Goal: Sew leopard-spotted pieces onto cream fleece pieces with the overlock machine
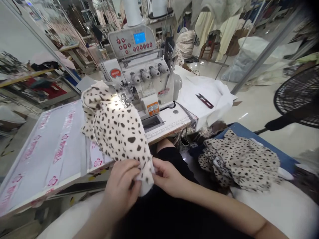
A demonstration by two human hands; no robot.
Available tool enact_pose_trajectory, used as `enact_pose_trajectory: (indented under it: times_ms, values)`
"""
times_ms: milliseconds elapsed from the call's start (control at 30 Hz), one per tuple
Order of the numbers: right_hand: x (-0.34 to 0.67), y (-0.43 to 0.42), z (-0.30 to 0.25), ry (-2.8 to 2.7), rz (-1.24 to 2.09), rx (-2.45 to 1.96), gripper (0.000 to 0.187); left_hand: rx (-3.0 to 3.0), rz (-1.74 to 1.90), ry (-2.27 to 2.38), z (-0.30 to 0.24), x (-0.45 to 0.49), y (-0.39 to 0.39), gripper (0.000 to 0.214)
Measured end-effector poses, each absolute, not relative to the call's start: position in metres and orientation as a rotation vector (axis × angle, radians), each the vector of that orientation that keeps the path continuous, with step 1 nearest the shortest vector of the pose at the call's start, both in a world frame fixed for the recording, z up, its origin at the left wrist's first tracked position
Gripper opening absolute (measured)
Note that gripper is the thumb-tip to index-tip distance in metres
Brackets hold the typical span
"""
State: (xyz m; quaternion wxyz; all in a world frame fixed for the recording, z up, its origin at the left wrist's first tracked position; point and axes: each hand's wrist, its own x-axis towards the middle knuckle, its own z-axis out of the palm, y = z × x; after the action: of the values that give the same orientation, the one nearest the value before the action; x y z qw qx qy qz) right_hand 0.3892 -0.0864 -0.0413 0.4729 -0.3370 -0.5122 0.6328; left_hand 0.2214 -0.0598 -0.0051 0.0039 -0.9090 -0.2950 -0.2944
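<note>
Spotted fabric (pixel 114 129) lies in a loose fold, its upper end at the presser foot (pixel 124 99) of the overlock machine (pixel 142 66) and its lower end held in both hands above the lap. Left hand (pixel 122 186): grip closed on the cloth, thumb hidden behind it. Right hand (pixel 168 177): grip closed, pinching the near edge between thumb and fingers. The hands are just beside each other, with the cloth edge between them. Fabric crosses the front of the surface (pixel 171 114), left of the ruler strip (pixel 169 127).

Judged good handling: a firm pinch on the edge, without stretching, as the cloth looks soft; the length up to the foot free of twists; the fold slack enough not to drag at the foot. Both hands are well back from the foot, which is judged the safe position.

Red-handled snips (pixel 204 100) lie on white cloth (pixel 214 89) beside the machine. A pile of the same spotted fabric (pixel 239 159) rests on a blue board (pixel 249 136) to the right. A printed mat (pixel 47 156) covers the left side.
</note>
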Motion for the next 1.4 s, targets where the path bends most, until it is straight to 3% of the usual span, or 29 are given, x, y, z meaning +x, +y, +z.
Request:
enact_pose_trajectory:
  times_ms: [67,200,433,733,1133,1400]
  values:
    - [0.391,-0.089,-0.042,-1.251,1.561,-0.837,0.012,-2.886,-0.981,-1.0,-0.01,0.223,-0.059,0.031]
    - [0.393,-0.094,-0.039,-1.142,1.716,-0.848,0.025,-2.909,-1.019,-0.934,-0.009,0.226,-0.061,0.04]
    - [0.4,-0.105,-0.03,-1.226,1.773,-0.867,0.035,-2.872,-0.926,-0.903,-0.005,0.227,-0.07,0.032]
    - [0.399,-0.103,-0.035,-1.259,1.694,-0.927,0.033,-2.863,-0.963,-0.835,0.002,0.224,-0.075,0.021]
    - [0.4,-0.103,-0.033,-1.111,1.784,-0.944,0.027,-2.834,-0.837,-0.758,-0.002,0.226,-0.079,0.023]
    - [0.404,-0.099,-0.044,-0.959,1.948,-0.775,0.056,-2.868,-0.886,-0.803,-0.008,0.23,-0.082,0.021]
